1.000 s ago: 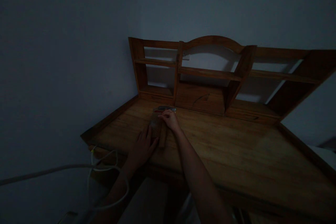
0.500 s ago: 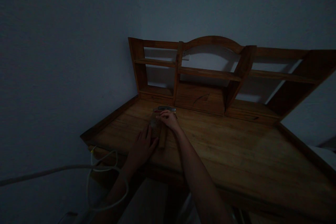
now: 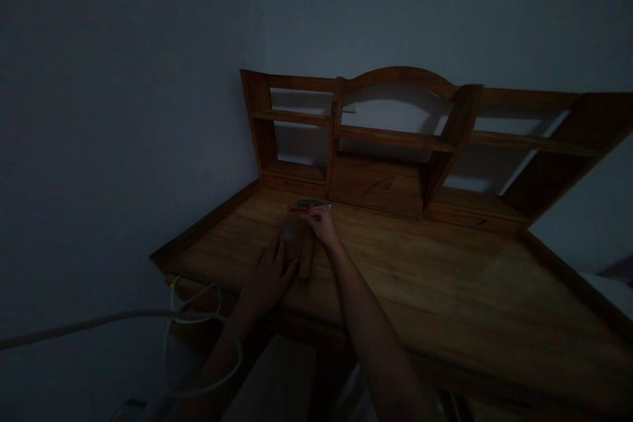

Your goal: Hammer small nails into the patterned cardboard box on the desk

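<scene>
On the left part of the wooden desk lies a small flat brown piece (image 3: 295,234), patterned and with a pale patch, too dark to name. My left hand (image 3: 270,271) rests at its lower left edge, fingers stretched out and apart. My right hand (image 3: 321,223) is at the piece's upper right, thumb and fingertips closed together. Whatever those fingertips hold is too small and dim to make out. Under the right hand a narrow brown strip (image 3: 305,262) runs toward the desk's front edge. Just beyond the fingers sits a slim grey object (image 3: 310,203), with something reddish beside it.
Behind stands a wooden shelf unit (image 3: 378,188) on the desk (image 3: 420,264). A pale cable (image 3: 119,315) loops in front of my left forearm. Raised wooden rims (image 3: 208,221) border the desk's sides. The room is dim.
My right hand's fingertips have shifted slightly to the right, toward the brown piece's upper right edge. My left hand stays in place. The picture is a little darker.
</scene>
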